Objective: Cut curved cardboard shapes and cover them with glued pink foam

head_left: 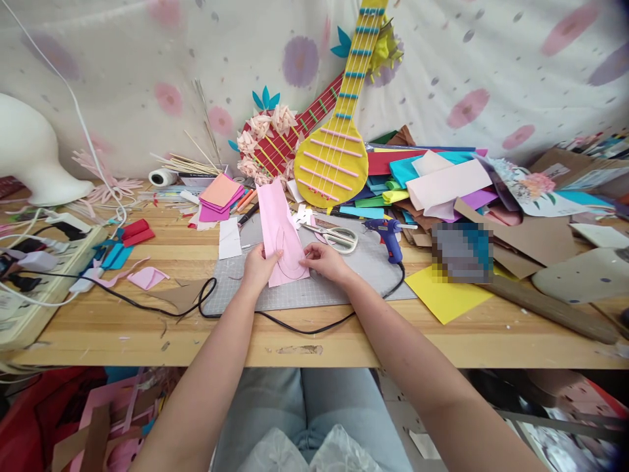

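Note:
A long strip of pink paper (276, 213) is held up over the grey cutting mat (236, 282), with a rounded outline drawn on its lower part. My left hand (259, 267) pinches its left edge, thumb on the front. At the lower right edge, my right hand (325, 261) grips the paper between thumb and fingers. Just beyond my right hand lie scissors (341, 239) with pale handles. Farther right on the mat is a blue glue gun (387, 237), its black cord running along the front of the mat. White paper scraps (229, 238) lie left of the pink strip.
A yellow paper lute (331, 160) and a red one (275, 154) lean at the back. Coloured sheets (447, 183) pile up at right, beside yellow paper (449, 295). At left are a power strip (44, 295), a black cable (147, 308) and a white foam head (39, 151).

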The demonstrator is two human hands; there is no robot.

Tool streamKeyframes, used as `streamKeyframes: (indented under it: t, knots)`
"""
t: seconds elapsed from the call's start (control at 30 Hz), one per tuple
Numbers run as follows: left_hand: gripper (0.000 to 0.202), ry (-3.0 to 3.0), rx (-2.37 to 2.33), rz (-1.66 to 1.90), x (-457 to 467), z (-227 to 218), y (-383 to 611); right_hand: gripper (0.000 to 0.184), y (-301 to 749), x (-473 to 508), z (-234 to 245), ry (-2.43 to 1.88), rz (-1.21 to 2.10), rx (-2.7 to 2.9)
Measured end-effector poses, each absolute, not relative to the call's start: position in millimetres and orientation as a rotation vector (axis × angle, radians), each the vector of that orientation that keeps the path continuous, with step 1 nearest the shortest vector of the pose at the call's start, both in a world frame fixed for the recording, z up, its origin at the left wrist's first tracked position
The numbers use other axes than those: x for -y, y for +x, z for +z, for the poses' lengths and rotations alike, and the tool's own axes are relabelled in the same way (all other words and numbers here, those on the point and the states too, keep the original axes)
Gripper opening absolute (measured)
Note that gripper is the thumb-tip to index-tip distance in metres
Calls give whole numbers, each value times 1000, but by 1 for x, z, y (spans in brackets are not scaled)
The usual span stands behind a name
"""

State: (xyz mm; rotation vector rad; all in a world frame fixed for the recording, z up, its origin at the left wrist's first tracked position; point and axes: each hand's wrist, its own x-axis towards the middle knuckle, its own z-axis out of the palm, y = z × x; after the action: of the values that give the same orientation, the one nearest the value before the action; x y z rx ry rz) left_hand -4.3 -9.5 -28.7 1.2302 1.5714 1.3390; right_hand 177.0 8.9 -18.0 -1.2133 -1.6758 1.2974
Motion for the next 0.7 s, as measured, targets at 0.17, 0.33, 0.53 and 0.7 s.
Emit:
streamKeyframes:
  t: [0.17,0.33,0.53,0.7]
  knots:
    - [53,1741,-1841,1445,18,-20,-2,19,175,-8,-21,-1287,1199,1747]
    - [36,2305,-1667,964,23,-13,4,17,174,-5,-19,-1369,1071,1839]
    - [25,2190,-1775,838,22,-19,7,37,177,1,-9,-1459,901,1961]
    - [19,2006,-1898,878,20,-20,9,38,178,3,-5,-1464,866,2041]
